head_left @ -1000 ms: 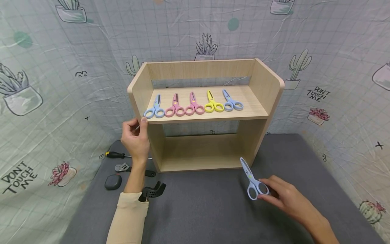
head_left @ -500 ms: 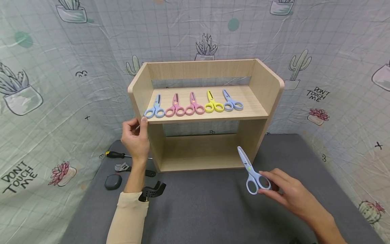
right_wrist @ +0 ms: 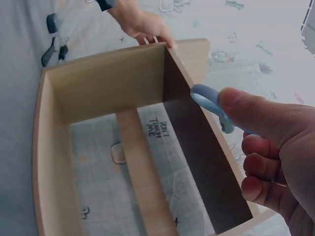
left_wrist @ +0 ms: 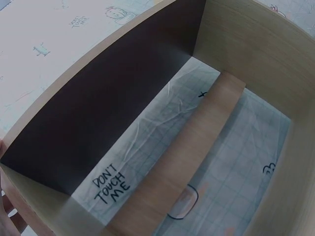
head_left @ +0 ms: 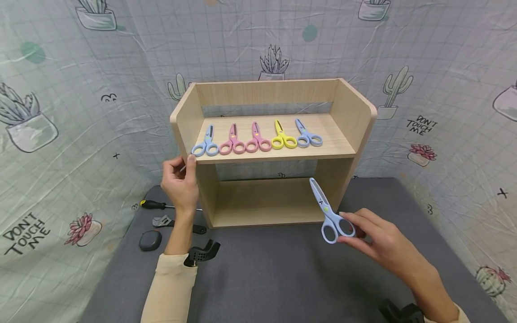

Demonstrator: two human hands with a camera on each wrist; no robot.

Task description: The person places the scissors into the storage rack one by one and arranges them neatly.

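My right hand (head_left: 383, 244) pinches light-blue scissors (head_left: 331, 217) by one handle loop, blades pointing up and away, in front of the shelf's lower right. In the right wrist view the thumb presses on the blue handle (right_wrist: 209, 104). My left hand (head_left: 180, 186) grips the left side of a two-tier wooden shelf (head_left: 353, 114), thumb at its front edge. Along the upper board lies a row: blue scissors (head_left: 206, 146), two pink pairs, the nearer-left pink scissors (head_left: 232, 143) and other pink scissors (head_left: 257, 141), yellow scissors (head_left: 282, 139), then blue scissors (head_left: 308, 137).
Left of the shelf, on the dark grey table (head_left: 266, 273), are a screwdriver (head_left: 153, 205), an adjustable wrench (head_left: 163, 221) and a dark rounded gadget (head_left: 150, 241). A printed cactus cloth (head_left: 234, 49) hangs behind and at both sides.
My right hand has raised the blue scissors forward and slightly left, from low over the table to in front of the lower compartment. The left hand keeps its place.
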